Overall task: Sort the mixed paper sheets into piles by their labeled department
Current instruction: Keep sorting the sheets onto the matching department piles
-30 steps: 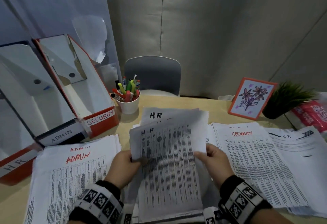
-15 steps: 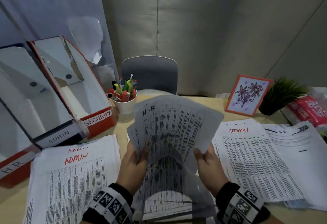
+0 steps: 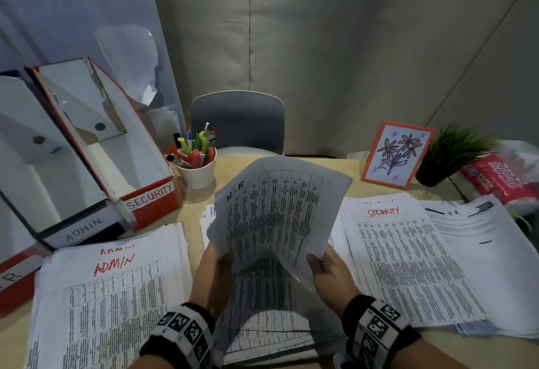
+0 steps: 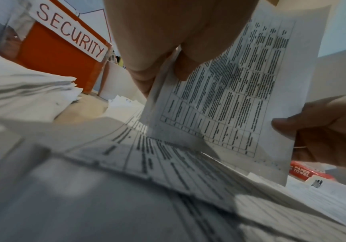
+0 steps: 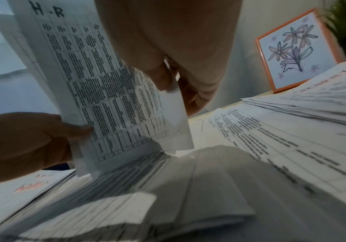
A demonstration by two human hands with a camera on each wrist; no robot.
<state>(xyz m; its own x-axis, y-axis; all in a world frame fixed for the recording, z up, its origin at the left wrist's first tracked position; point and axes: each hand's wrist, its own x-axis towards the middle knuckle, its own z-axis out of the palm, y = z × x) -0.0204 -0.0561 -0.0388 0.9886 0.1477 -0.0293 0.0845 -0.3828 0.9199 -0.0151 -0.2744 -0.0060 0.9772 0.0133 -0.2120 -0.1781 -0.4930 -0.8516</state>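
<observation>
Both hands hold up a small bundle of printed sheets marked H.R point(image 3: 277, 208) above the mixed stack point(image 3: 268, 310) at the table's near middle. My left hand point(image 3: 214, 269) pinches the bundle's lower left edge, thumb on the front point(image 4: 183, 67). My right hand point(image 3: 326, 269) pinches its lower right corner point(image 5: 168, 81). An ADMIN pile point(image 3: 110, 295) lies to the left. A SECURITY pile point(image 3: 402, 257) lies to the right, with an H.R sheet point(image 3: 478, 222) beyond it. Another H.R sheet point(image 3: 208, 214) peeks out behind the lifted bundle.
Three file boxes stand at the left, labelled SECURITY point(image 3: 148, 193), ADMIN point(image 3: 84, 228) and H.R point(image 3: 14, 275). A white cup of pens point(image 3: 195, 164), a framed flower drawing point(image 3: 396, 154), a small plant point(image 3: 449, 155) and a red paper-towel pack point(image 3: 495, 179) line the back. A grey chair point(image 3: 237, 120) faces me.
The H.R bundle has been lifted off the middle stack and tilted upright, its top swinging away and to the right. Both hands rose with it, still pinching its lower edges.
</observation>
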